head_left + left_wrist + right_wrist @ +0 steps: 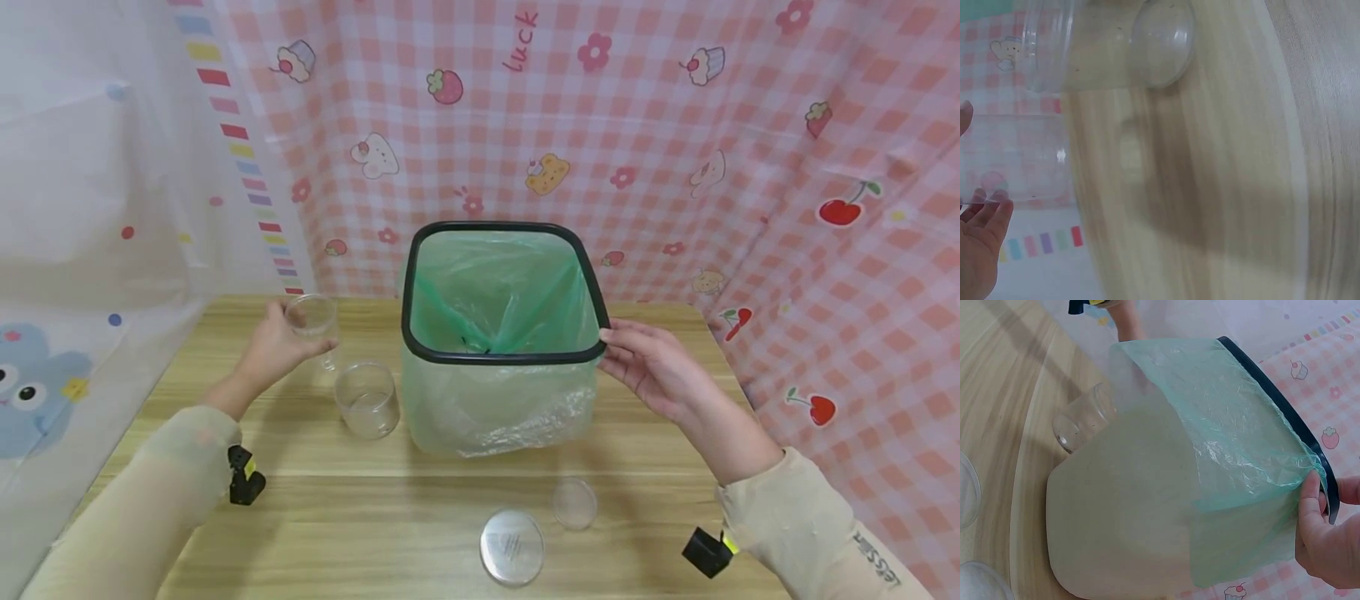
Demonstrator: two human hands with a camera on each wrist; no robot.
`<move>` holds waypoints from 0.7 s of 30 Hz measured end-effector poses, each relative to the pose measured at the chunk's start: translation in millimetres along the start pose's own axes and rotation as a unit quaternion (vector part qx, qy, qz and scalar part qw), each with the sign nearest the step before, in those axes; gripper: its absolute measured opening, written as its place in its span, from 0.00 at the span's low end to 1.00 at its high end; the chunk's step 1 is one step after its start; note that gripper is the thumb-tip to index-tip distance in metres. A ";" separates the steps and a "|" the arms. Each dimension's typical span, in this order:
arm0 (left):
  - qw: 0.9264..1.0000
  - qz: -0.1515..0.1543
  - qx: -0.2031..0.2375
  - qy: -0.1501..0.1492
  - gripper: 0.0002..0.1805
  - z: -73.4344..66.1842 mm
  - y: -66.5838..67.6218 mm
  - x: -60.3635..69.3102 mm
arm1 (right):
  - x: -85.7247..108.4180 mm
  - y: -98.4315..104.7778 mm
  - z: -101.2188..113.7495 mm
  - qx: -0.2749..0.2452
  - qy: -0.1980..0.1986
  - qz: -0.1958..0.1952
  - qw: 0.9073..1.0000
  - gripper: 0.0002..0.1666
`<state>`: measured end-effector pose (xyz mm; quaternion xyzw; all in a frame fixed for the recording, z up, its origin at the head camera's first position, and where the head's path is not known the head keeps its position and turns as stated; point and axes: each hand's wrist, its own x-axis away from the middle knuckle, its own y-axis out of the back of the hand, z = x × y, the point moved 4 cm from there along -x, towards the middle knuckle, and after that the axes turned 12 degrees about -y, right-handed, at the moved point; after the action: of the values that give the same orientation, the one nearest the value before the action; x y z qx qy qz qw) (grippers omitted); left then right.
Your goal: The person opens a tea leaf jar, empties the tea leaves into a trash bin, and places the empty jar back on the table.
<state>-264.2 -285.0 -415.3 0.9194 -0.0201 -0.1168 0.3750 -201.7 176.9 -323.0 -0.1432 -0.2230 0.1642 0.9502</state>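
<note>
A clear plastic jar is in my left hand, the thumb on one side and fingers on the other. In the left wrist view this jar stands apart from its shadow on the table. My right hand pinches the black rim of a square trash bin at its right side. A thin green trash bag lines the bin and folds down over the outside. In the right wrist view the pale bin wall shows below the bag, and the thumb presses the bag's edge.
A second, wider clear jar stands just left of the bin. Two round clear lids, one larger and one smaller, lie in front of it on the wooden table. A checked curtain hangs behind.
</note>
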 end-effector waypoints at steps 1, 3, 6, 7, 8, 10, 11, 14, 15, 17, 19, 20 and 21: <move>1.000 -0.001 0.002 0.001 0.55 2.0 -1.7 0.7 | 0.1 0.0 0.0 0.000 0.000 0.000 1.000 0.20; 1.000 -0.006 0.008 0.003 0.53 6.8 -4.4 2.0 | 0.1 0.0 0.0 0.000 0.000 -0.001 1.000 0.20; 1.000 -0.015 0.015 0.008 0.51 14.8 -9.8 4.1 | 0.2 -0.1 0.1 0.000 -0.001 -0.002 1.000 0.20; 1.000 -0.017 0.016 0.011 0.51 18.0 -12.0 5.2 | 0.1 -0.1 0.1 -0.001 -0.001 -0.003 1.000 0.20; 1.000 -0.018 0.022 0.013 0.50 20.9 -14.4 5.9 | 0.1 -0.1 0.1 -0.001 -0.002 -0.004 1.000 0.20; 0.999 -0.019 0.030 0.017 0.50 25.2 -19.8 7.3 | 0.1 -0.2 0.3 -0.003 -0.002 -0.004 1.000 0.19; 0.999 -0.018 0.034 0.019 0.50 27.2 -22.2 7.9 | 0.2 -0.2 0.4 -0.003 -0.002 -0.003 1.000 0.19; 0.998 -0.012 0.049 0.025 0.50 30.1 -28.7 9.2 | 0.2 -0.4 0.4 -0.006 -0.002 -0.001 1.000 0.18; 0.998 -0.011 0.052 0.027 0.50 30.6 -30.3 9.3 | 0.2 -0.2 0.3 -0.008 -0.002 -0.001 1.000 0.18; 0.998 -0.006 0.054 0.029 0.50 31.8 -33.2 9.8 | -0.1 0.2 -0.3 -0.013 -0.001 -0.002 1.000 0.17; 0.998 0.000 0.054 0.031 0.50 33.7 -36.9 10.6 | -0.3 0.7 -1.0 -0.016 0.001 -0.001 1.000 0.16; 0.998 0.004 0.053 0.031 0.50 35.2 -39.2 11.2 | -0.2 0.8 -1.4 -0.018 0.002 -0.001 1.000 0.15; 0.998 0.009 0.051 0.032 0.50 36.8 -41.7 12.2 | 0.0 1.1 -1.8 -0.017 0.002 -0.001 1.000 0.14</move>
<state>-262.9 -281.8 -472.1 0.9405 -0.0219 -0.0830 0.3287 -201.2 177.5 -324.9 -0.1599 -0.2241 0.1591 0.9481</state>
